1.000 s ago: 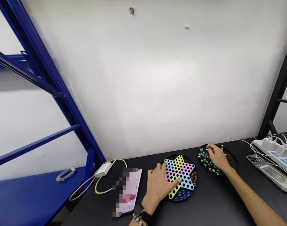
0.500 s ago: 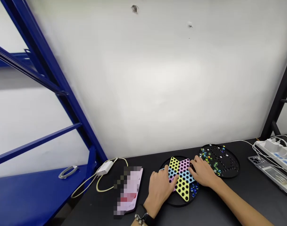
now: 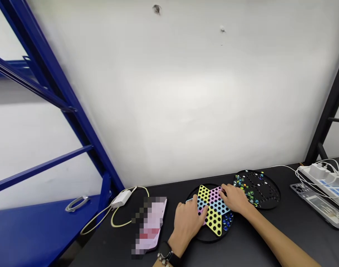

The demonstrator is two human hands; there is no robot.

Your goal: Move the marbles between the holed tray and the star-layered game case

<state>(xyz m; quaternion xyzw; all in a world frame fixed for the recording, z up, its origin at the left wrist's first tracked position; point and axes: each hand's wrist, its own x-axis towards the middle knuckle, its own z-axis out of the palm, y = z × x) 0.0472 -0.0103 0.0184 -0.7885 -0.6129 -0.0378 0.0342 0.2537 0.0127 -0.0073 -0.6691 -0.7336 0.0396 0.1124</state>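
Star plate [image 3: 214,222] sits on the left board [image 3: 205,240]

Left hand [image 3: 186,227] lies over the near-left part of the star, fingers spread and gently curved. Right hand [image 3: 234,199] reaches in from the right, its fingertips [image 3: 223,193] on the pink arm at the far side. Neither hand is closed around anything, and the view cannot settle whether they grip the plate or only rest on it.

The plate covers most of the left board, and its own holes show black, with no marbles in them. Blue glass marbles [image 3: 228,221] show in the gap at the near-right edge; anything else under the plate is hidden.

On the right board [image 3: 269,195], multicoloured marbles [image 3: 242,181] bunch along the left edge, with a few pale ones toward the far side. Most of its holes stand bare.

A blurred phone [image 3: 151,226] lies left of the boards, and a power strip [image 3: 322,181] sits far right.
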